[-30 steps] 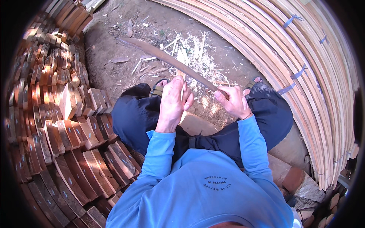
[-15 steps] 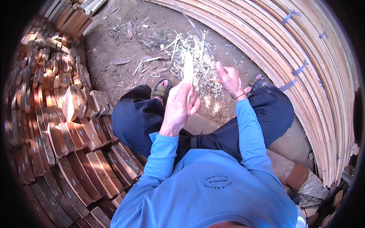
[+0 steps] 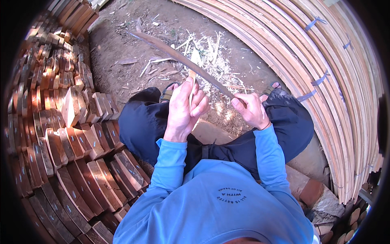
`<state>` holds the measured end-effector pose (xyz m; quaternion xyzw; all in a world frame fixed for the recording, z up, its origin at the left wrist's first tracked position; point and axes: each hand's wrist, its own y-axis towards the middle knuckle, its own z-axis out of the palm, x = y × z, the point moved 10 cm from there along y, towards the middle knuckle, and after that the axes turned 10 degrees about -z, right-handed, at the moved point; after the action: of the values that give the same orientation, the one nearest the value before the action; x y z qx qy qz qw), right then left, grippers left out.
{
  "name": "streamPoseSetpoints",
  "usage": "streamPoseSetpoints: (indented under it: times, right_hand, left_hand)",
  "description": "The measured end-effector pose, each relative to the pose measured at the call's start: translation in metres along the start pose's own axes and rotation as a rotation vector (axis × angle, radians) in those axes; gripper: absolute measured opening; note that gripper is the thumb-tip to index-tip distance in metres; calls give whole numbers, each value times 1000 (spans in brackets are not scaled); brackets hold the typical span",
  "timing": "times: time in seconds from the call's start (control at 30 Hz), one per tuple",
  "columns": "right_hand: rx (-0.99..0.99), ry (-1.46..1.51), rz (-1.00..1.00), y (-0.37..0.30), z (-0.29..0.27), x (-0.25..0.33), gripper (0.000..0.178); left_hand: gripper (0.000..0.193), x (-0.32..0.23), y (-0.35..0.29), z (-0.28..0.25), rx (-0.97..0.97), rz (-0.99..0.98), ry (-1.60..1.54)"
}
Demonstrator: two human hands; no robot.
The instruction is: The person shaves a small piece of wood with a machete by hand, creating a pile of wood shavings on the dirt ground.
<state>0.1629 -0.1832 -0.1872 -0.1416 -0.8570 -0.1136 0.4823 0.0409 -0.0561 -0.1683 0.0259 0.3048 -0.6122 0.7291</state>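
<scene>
My right hand (image 3: pixel 251 110) is closed round the grip end of a long machete (image 3: pixel 162 46). The slightly curved blade reaches up to the left, brownish along its face. My left hand (image 3: pixel 185 106) is wrapped round a pale wooden stick (image 3: pixel 196 57) with a tapered upper end, held upright between my knees. The blade crosses the stick just above my left fingers; whether it touches the wood I cannot tell. My right fingers hide the machete's handle.
Fresh wood shavings (image 3: pixel 213 53) lie heaped on the dirt ground between my sandalled feet. Stacked cut boards (image 3: pixel 87 142) rise close on my left. Long planks (image 3: pixel 284 53) tied with blue strips curve along my right. Stone and brick pieces (image 3: pixel 319 193) lie behind my right elbow.
The machete has swung from pointing away, blurred, to lying across the stick toward the left. My left hand has shifted slightly left and the stick with it. My right hand has lowered.
</scene>
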Motion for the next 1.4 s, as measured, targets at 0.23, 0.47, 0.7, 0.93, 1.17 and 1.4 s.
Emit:
streamPoseSetpoints:
  times: [0.23, 0.47, 0.7, 0.93, 1.17, 1.4]
  right_hand:
    - [-160, -75, 64, 18, -17, -15, 61]
    - [-171, 232, 124, 17, -2, -43, 67]
    - [-43, 32, -28, 4, -6, 15, 61]
    - [-188, -28, 110, 25, -24, -21, 58]
    - [-67, 83, 2, 13, -11, 2, 61]
    - [-20, 32, -28, 7, -4, 18, 61]
  left_hand:
    - [34, 12, -6, 13, 85, -88, 38]
    - [34, 1, -3, 12, -10, 11, 80]
    - [34, -3, -7, 7, -16, -21, -14]
    - [33, 17, -13, 26, 90, -124, 58]
    - [33, 2, -4, 18, -28, -38, 53]
    - [32, 3, -4, 9, -4, -29, 6]
